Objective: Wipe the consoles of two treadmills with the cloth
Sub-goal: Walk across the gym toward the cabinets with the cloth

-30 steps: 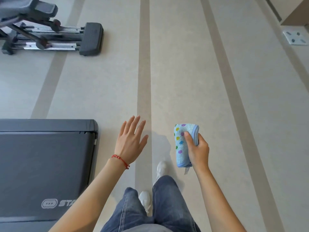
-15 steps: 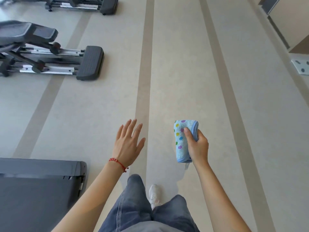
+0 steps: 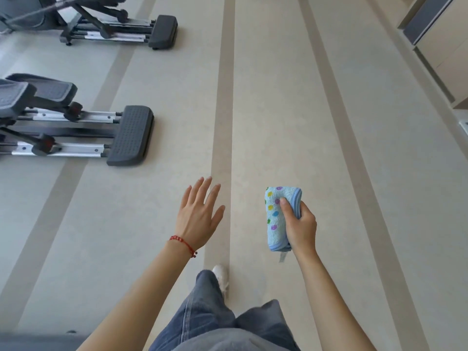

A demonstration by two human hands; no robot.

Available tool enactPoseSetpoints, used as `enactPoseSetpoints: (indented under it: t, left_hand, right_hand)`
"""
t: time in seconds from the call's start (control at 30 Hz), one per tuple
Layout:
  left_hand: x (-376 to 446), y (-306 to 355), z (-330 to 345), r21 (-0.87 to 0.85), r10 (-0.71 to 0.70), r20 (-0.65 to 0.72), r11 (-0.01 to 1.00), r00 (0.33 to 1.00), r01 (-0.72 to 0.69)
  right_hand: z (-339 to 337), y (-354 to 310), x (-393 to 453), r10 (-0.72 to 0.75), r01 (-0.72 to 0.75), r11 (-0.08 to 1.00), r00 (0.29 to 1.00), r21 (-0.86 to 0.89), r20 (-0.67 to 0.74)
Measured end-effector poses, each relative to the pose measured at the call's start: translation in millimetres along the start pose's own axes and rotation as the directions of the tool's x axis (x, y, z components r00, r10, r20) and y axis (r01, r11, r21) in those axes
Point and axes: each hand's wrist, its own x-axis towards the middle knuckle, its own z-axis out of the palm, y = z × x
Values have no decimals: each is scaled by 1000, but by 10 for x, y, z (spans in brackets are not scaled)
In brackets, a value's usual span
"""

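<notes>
Cloth (image 3: 278, 219): light blue, coloured dots, folded into thick pad, held upright above floor (image 3: 329, 148), right of centre. Right hand (image 3: 300, 225): grip closed round cloth, thumb across front. Left hand (image 3: 198, 216): fingers straight and spread, palm down, holding nothing; red bracelet (image 3: 183, 244) at wrist. Jeans, white shoe (image 3: 221, 277) below. Two elliptical machines (image 3: 76, 133) far left, well apart from hands.

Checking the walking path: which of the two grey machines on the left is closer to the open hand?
The lower machine, whose studded end plate is nearest the left hand; the other machine stands farther up the floor.
</notes>
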Motion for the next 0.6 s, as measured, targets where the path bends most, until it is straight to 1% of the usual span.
enactPoseSetpoints:
  t: [0.27, 0.5, 0.6]
  left_hand:
    - [1605, -554, 93, 11, 14, 49, 1000, 999, -14]
    - [3186, -918, 372, 32, -3, 51, 999, 999, 1]
    - [3867, -1037, 384, 37, -9, 51, 999, 999, 7]
  right_hand:
    - [620, -588, 1384, 18, -17, 1000, 1000, 17, -11]
    - [1124, -1066, 2959, 14, -14, 1000, 1000, 20, -5]
    - [1320, -1387, 3625, 17, -17, 1000, 1000, 6, 18]
